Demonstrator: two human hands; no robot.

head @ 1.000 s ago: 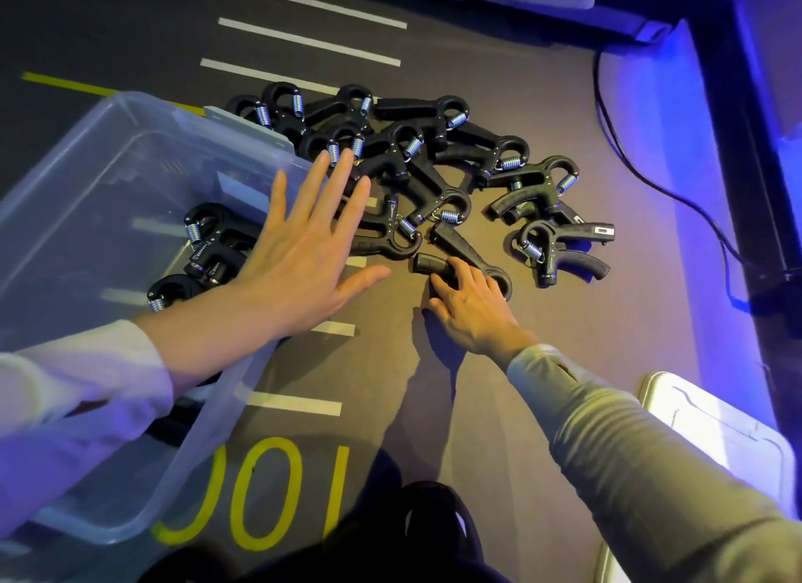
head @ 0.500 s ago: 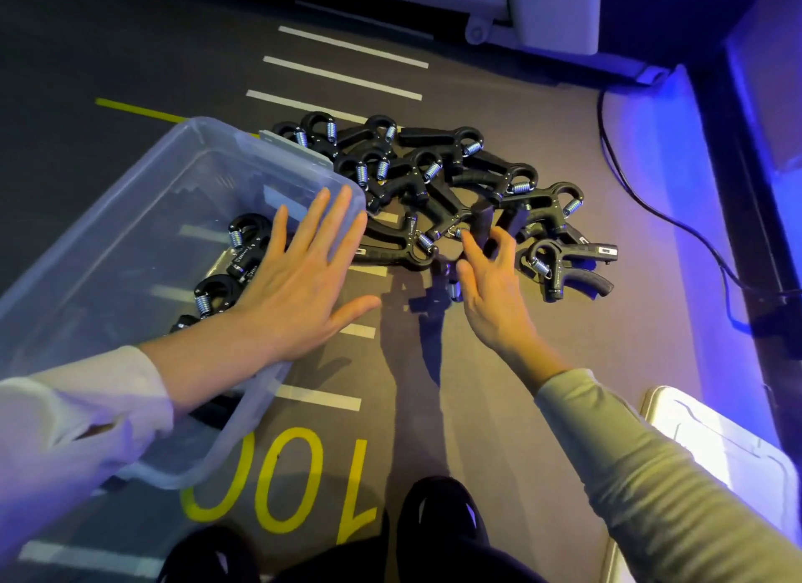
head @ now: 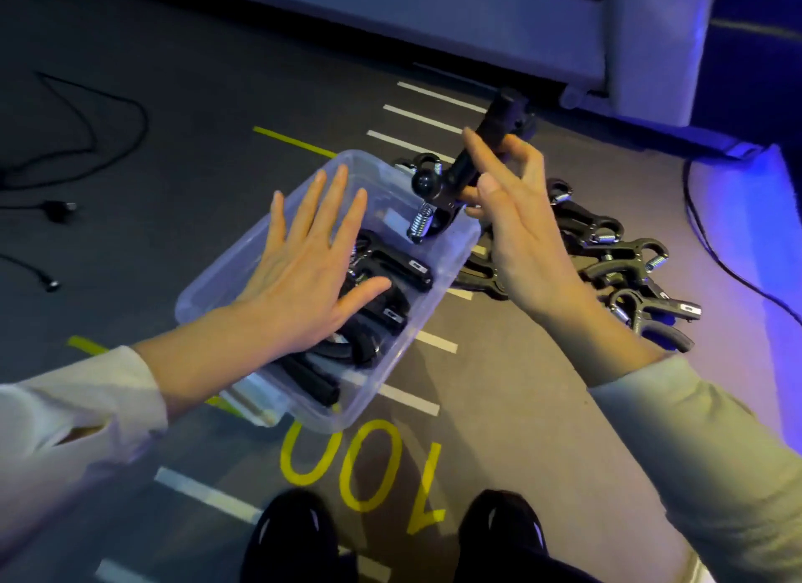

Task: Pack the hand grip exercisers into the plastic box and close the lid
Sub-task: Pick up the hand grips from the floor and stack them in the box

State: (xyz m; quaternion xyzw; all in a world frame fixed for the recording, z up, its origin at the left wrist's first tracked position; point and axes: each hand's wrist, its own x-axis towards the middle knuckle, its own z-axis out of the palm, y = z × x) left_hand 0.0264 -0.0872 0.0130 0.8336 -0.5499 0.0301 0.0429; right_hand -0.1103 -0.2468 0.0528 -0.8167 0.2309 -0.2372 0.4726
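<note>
Judging from the one head view, the gripper (head: pixel 468 166) in the right hand (head: pixel 516 231) is a stiff thing of hard black plastic with a steel spring hanging at its lower end; it looks light enough for a few fingers, and neither soft nor fragile. Its two handles are the natural place to take hold, well away from the spring, which could nip. That hand's fingers curl round one handle, index finger raised, and carry the gripper tilted in the air above the far right corner of the box (head: pixel 243 274), spring end lowest and just over the rim. The left hand (head: pixel 304 278) is flat, fingers straight and spread, over the grippers already packed (head: pixel 390 274) in the clear box; whether it presses on them I cannot tell. More grippers lie in a pile (head: pixel 625 270) on the floor, behind and right of the right hand. No lid shows.
</note>
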